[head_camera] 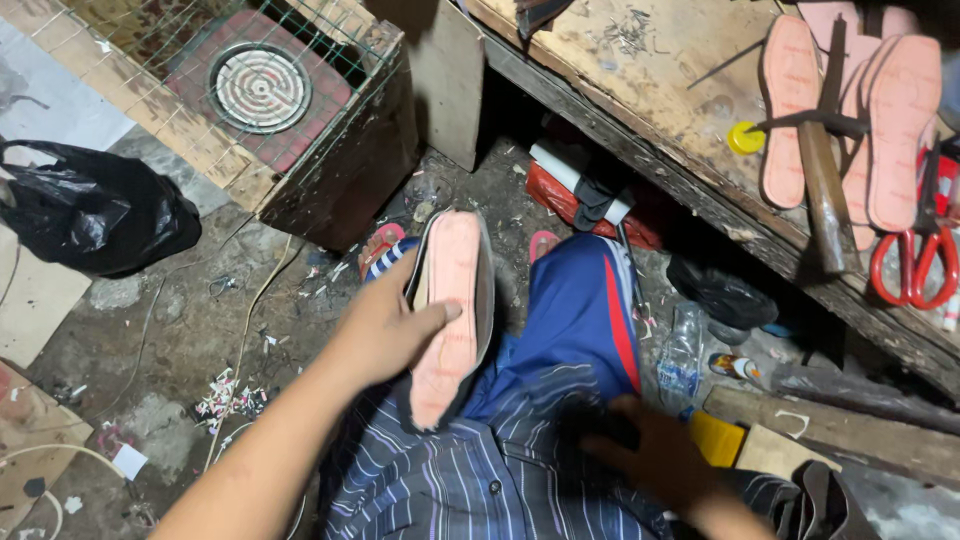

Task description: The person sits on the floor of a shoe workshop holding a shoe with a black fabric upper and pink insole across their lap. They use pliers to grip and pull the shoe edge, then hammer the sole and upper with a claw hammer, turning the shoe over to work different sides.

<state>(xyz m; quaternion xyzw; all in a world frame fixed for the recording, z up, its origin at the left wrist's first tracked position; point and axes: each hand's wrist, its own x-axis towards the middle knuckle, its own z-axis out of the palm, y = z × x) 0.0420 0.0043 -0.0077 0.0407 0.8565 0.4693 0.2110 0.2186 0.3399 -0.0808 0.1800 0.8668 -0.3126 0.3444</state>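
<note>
My left hand [385, 325] grips a shoe upper with a pink insole [450, 310] fitted on its underside, held sole-up over my lap. Its thumb lies across the insole's middle. My right hand [655, 455] rests low on my lap against my striped shirt [470, 480]; it is blurred and dark, and whether it holds anything cannot be told. My knee in blue trousers with a red stripe [580, 310] sits between the two hands.
A worn wooden workbench [650, 90] at the upper right carries several pink insoles [900, 130], a hammer [822, 180], red scissors [915, 265] and a yellow cap [745, 137]. A wire-covered box with an electric coil [260, 88] stands upper left, a black bag [90, 210] beside it. A plastic bottle [682, 355] lies on the littered floor.
</note>
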